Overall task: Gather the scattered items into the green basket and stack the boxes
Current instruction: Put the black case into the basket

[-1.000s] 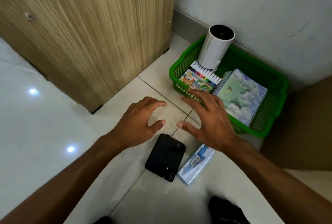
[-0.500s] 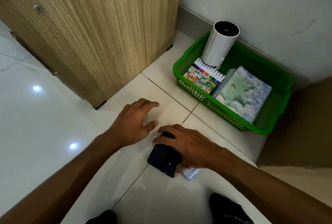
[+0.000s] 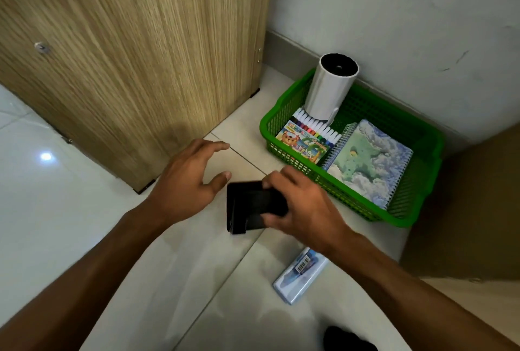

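A right hand (image 3: pixel 306 210) grips a black box (image 3: pixel 247 207) above the tiled floor (image 3: pixel 84 210), near the green basket (image 3: pixel 422 210). The left hand (image 3: pixel 185 184) hovers beside it, fingers spread. The basket holds a white cylinder (image 3: pixel 329 89), markers (image 3: pixel 306 137) and a notebook (image 3: pixel 371 162). A pale blue box (image 3: pixel 301 274) lies on the floor under the right forearm.

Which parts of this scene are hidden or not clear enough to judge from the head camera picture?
- Black object: the right hand covers its right part; what it is stays unclear.
- Blue-and-white box: print too small to read; the right forearm covers its far end.
- Marker pack: its far end is hidden behind the white cylinder.
- Green basket: floor under the spiral notebook is hidden.
- Dark shape: cut off by the bottom edge.
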Available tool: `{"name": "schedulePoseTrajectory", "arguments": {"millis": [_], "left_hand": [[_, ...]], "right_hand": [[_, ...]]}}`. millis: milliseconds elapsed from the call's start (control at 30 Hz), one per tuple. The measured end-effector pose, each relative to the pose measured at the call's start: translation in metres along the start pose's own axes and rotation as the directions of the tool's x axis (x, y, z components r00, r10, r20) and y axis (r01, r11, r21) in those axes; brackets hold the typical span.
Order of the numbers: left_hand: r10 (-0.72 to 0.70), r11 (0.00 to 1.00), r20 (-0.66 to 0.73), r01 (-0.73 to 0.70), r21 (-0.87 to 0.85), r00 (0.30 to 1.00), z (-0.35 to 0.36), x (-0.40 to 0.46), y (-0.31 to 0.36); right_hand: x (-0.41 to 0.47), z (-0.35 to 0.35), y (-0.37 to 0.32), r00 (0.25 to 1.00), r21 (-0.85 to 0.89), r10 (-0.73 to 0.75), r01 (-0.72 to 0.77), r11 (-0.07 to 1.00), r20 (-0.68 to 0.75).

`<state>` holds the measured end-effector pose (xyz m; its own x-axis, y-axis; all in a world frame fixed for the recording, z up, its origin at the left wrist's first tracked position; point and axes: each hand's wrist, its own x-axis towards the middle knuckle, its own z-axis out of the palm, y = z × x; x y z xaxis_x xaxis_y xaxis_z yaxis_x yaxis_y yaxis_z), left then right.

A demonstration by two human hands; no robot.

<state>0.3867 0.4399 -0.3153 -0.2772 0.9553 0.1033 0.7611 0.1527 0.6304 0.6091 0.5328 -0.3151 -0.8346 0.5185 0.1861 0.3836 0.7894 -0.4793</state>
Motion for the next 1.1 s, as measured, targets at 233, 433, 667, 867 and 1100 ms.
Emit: {"name": "schedulePoseTrajectory", "arguments": {"millis": [233,433,667,867,1100], "left_hand": [[0.101,0.995,-0.092,-0.102,-0.006,0.991,-0.013,0.040,0.027],[0.232,0.972,-0.054,-0.229,0.045,0.971,0.005,0.072,0.046],[0.233,0.971,-0.030,-0.231,0.054,0.972,0.034,0.082,0.035],[0.197,0.979,-0.005,-0.197,0.050,0.980,0.044,0.080,0.025],[0.198,0.980,-0.016,-0.197,0.022,0.980,0.045,0.076,0.029]], "right_hand": [[0.044,-0.058,0.033,0.875,0.139,0.298,-0.264,0.954,-0.382],[0.069,-0.073,0.080,0.788,0.121,0.459,-0.452,0.884,-0.410],[0.078,-0.041,0.109,0.796,0.062,0.576,-0.576,0.815,-0.183],[0.078,-0.012,0.115,0.813,-0.027,0.577,-0.580,0.814,-0.079],[0.060,-0.027,0.113,0.845,0.009,0.535,-0.535,0.845,-0.003]]}}
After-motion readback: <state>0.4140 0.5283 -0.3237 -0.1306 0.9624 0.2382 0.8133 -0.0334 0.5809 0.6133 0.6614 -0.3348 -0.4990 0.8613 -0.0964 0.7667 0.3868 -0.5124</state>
